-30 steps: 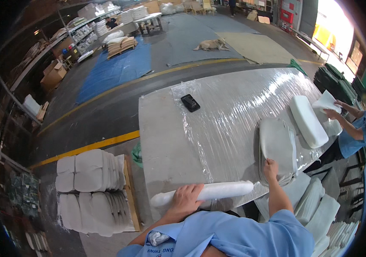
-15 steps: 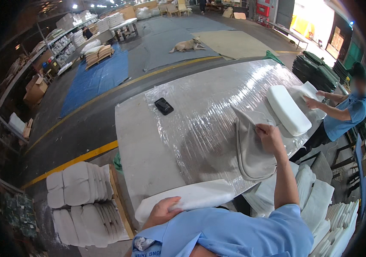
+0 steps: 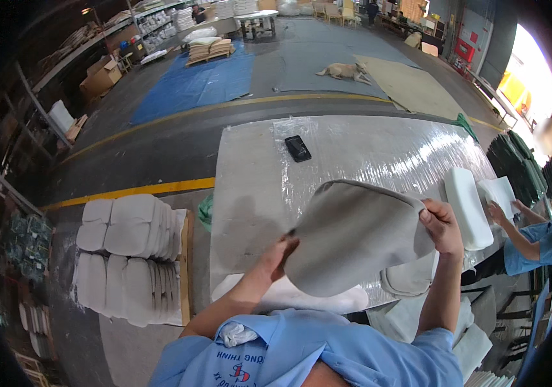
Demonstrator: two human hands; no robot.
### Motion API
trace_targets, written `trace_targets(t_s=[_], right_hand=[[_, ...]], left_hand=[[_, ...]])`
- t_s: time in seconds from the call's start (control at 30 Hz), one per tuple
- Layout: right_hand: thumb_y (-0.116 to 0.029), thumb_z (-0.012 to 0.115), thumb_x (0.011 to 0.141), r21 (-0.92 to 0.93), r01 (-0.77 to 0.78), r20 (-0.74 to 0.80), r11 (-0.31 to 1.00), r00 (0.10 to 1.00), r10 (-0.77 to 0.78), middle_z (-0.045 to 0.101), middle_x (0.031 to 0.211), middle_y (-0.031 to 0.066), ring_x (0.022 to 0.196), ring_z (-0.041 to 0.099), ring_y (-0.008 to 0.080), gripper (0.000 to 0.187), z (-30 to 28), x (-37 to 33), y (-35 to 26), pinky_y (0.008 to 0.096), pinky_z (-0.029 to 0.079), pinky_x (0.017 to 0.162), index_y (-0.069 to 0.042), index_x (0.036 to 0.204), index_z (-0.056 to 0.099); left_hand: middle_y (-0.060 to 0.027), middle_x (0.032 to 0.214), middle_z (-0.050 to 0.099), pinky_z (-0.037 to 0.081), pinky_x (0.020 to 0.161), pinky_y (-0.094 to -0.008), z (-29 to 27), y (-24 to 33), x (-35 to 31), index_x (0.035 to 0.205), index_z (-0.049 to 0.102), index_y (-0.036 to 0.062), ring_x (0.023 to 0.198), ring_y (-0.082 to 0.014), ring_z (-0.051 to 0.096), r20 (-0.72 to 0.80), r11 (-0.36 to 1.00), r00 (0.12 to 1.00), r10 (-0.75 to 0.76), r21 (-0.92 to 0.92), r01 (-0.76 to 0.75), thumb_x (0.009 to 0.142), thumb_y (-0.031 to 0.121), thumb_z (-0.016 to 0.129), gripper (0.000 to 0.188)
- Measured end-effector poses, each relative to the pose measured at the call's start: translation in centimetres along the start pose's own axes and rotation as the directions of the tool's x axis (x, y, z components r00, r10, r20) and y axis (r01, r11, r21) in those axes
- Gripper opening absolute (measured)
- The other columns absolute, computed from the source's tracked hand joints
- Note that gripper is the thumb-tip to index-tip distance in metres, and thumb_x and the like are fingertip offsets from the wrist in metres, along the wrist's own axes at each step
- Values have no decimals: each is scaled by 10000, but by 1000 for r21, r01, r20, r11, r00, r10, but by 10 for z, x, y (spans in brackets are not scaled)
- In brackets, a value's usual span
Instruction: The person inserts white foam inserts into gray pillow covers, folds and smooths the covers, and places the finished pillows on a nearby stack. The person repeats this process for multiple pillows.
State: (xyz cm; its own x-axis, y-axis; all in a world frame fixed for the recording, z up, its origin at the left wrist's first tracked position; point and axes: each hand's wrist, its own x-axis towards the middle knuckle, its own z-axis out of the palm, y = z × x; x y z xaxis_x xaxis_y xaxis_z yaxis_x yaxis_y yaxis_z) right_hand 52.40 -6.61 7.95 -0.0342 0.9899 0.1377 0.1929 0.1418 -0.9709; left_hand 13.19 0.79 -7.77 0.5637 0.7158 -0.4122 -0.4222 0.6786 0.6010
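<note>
A grey fabric cushion cover [image 3: 353, 238] hangs spread between my two hands above the table. My left hand [image 3: 280, 257] is closed on its left edge. At its upper right corner, my right hand [image 3: 440, 224] pinches the cloth. Beneath the cover, close to my body, lies a long white foam cushion [image 3: 237, 287], partly hidden by the cover and my left forearm. Another grey cover [image 3: 410, 278] rests on the table under my right wrist. A second white foam cushion [image 3: 468, 209] lies farther right.
The table [image 3: 243, 187] is covered in plastic film, with a black phone-like object [image 3: 298, 148] on it. Stacks of grey-white pads [image 3: 130, 226] stand left. White sheets [image 3: 395, 316] pile up near my right elbow. A co-worker [image 3: 534, 245] handles a white piece at right.
My left hand has left the foam cushion and gripped the cover's left edge. My right hand has lifted the cover off the table, and the cover is now spread out. The view has turned right.
</note>
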Motion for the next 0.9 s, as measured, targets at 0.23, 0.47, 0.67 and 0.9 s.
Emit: trace_targets(t_s=[0.23, 0.47, 0.67, 0.9], right_hand=[[-128, 808, 913, -3, -172, 125, 985, 977, 171, 699, 939, -23, 904, 608, 86, 247, -40, -49, 35, 274, 484, 797, 3, 1113, 744], [9, 772, 893, 473, -105, 163, 875, 986, 31, 749, 1055, 33, 981, 680, 132, 328, 80, -3, 17, 305, 535, 909, 26, 1217, 725], [-70, 680, 1011, 212, -98, -48, 972, 993, 110, 704, 929, -18, 874, 623, 82, 150, 83, 5, 75, 258, 495, 820, 5, 1131, 730], [-84, 658, 1026, 133, -33, -81, 991, 996, 44, 695, 927, -22, 854, 602, 68, 175, 97, 21, 57, 240, 477, 779, 20, 1147, 729]], left_hand=[[-39, 1339, 596, 463, 1064, -321, 62, 90, -39, 1606, 418, 147, 1151, -134, 595, 143, 823, 822, 551, 72, -564, 978, -66, 535, 673], [-40, 1272, 645, 470, 1038, -273, 59, 94, -44, 1560, 472, 104, 1166, -109, 603, 176, 733, 839, 516, 415, -538, 953, -120, 544, 651], [-41, 1157, 695, 493, 973, -257, 44, 73, -30, 1325, 643, 28, 1076, -98, 629, 75, 586, 792, 606, 632, -508, 1000, -27, 612, 332], [-19, 956, 706, 526, 820, -246, 10, 70, -29, 1115, 684, -6, 879, -77, 637, 55, 465, 798, 601, 787, -405, 981, 22, 693, 138]])
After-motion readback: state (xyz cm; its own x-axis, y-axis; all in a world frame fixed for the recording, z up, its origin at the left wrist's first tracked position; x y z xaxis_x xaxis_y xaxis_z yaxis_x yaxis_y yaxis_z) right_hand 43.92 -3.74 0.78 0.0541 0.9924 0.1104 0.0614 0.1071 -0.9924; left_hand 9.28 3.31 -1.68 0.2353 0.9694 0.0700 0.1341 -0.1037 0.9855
